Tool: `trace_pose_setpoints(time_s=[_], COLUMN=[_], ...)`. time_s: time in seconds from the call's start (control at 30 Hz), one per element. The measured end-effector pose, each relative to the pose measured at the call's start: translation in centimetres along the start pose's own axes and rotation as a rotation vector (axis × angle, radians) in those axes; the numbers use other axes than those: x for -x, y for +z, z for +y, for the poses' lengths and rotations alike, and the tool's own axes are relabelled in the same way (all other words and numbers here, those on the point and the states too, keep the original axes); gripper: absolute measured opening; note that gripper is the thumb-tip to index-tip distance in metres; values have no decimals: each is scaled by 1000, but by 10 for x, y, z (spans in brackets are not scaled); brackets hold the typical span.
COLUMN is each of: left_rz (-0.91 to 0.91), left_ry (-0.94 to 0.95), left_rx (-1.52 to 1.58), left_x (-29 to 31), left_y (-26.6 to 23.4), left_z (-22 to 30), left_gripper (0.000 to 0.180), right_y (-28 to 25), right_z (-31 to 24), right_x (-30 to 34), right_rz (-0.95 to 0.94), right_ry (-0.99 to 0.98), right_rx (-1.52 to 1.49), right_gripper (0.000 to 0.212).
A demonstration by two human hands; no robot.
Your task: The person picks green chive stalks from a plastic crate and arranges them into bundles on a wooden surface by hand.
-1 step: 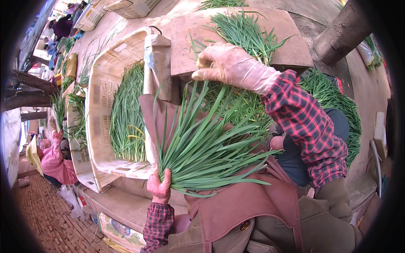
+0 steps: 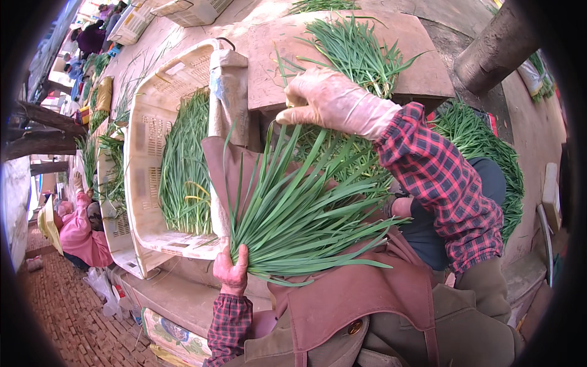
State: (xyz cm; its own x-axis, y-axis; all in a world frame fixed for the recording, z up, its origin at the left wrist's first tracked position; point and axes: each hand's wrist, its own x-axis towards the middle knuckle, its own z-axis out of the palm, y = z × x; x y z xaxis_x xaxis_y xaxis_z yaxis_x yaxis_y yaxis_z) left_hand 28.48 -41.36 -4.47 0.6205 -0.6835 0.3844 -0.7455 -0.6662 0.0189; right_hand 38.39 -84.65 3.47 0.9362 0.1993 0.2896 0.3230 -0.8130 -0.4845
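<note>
My bare left hand is closed round the gathered end of a bunch of garlic chives. Its long flat green leaves fan out over my brown apron, toward the right and away from me. Above the far leaf tips is my right hand, in a pale, stained glove. Its thumb and forefinger curl toward each other beside one leaf tip; whether anything is pinched between them is too small to make out. More loose chives lie beyond the bunch, partly covered by it.
A white plastic crate with chives inside stands left of my lap. Ahead, a low board bears another chive pile. More chives heap at right, near a post. A person in pink sits far left.
My right hand has come slightly down and to the left, its thumb now closer to the leaf tips. The left hand and the bunch stay where they were.
</note>
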Motion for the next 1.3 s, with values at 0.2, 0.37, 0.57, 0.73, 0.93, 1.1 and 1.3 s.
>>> trace_pose_setpoints(time_s=[0.2,0.37,0.57,0.73,0.93,1.1,1.3], left_rz=[20,19,10,7,-41,10,-4], left_ry=[3,63,27,54,-202,-55,-71], left_rx=[4,2,2,-12,72,-13,-31], left_x=[4,5,9,3,27,25,15], left_y=[2,6,3,3,14,20,17], left_z=[1,-6,-5,-4,-4,2,16], left_gripper=[29,31,33,34,39,46,47], right_y=[26,5,-7,34,19,-17,-28], right_z=[-3,25,-11,-29,-2,37,-12], right_x=[17,14,-29,-31,9,70,92], right_rz=[161,189,-160,-341,314,534,497], right_ry=[258,311,152,-88,444,488,402], right_rx=[-518,-598,-280,-152,-821,-716,-676], right_gripper=[28,31,50,40,29,22,19])
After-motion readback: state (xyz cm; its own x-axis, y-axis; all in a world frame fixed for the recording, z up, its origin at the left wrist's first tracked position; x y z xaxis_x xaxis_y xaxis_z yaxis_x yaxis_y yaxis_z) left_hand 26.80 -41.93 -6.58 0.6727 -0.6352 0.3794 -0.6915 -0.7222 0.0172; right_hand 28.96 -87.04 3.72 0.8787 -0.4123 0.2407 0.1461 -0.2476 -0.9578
